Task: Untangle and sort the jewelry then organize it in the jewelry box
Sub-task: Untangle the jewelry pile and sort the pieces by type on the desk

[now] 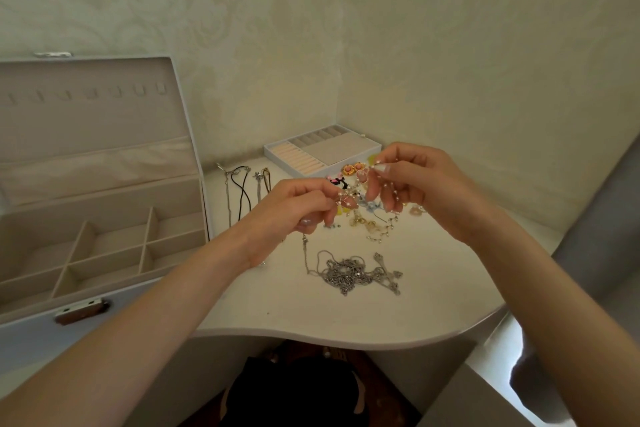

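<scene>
Hands pinch one pearl-beaded strand (pixel 360 188) above the surface (pixel 346 315): left hand (pixel 294 206), right hand (pixel 412 180). Tangled silver chains (pixel 356 272) lie below.

Curved white bench (pixel 277 308) bearing an open jewelry box (pixel 34 333) at left, ring tray (pixel 294 166) in the back corner, straightened necklaces (pixel 242 194) side by side between them, tangled silver chains (pixel 353 272) nearer the front, mixed colourful pieces (pixel 367 220) behind.
</scene>
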Available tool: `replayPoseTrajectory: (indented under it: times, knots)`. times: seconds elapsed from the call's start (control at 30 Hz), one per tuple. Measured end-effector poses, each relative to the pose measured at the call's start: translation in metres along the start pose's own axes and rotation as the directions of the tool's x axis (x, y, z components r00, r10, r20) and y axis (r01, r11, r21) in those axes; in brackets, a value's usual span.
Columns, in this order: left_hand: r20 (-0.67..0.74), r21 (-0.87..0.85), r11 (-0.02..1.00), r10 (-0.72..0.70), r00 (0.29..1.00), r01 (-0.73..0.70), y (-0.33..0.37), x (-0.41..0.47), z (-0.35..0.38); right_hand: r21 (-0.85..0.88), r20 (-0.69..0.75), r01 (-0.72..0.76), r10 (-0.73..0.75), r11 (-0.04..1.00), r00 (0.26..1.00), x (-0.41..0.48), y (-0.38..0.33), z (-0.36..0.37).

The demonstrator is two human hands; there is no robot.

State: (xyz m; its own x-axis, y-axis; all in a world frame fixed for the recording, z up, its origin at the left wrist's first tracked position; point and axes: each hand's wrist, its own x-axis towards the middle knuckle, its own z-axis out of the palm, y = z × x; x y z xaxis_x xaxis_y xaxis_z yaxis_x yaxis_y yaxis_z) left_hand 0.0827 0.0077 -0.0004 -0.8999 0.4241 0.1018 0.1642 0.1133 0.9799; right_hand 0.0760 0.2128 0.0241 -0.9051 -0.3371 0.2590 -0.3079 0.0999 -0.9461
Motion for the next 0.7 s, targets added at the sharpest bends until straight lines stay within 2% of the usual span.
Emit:
replayPoseTrajectory:
  times: [0.2,0.47,0.7]
  knots:
    - [0.015,-0.016,1.0,0.025,1.0,-0.025,0.004,-0.001,0.003,-0.016,-0.013,-0.046,0.046,0.999,0.999,-0.001,0.002,0.005]
    - [0.005,-0.028,0.999,0.034,0.999,-0.034,0.008,-0.002,0.006,0.051,0.139,-0.113,0.105,0.992,0.985,-0.004,0.005,0.012]
    - [-0.078,-0.032,0.999,0.018,0.997,-0.021,0.005,-0.001,0.006,0.019,0.08,-0.093,0.091,0.995,0.993,-0.003,0.007,0.012]
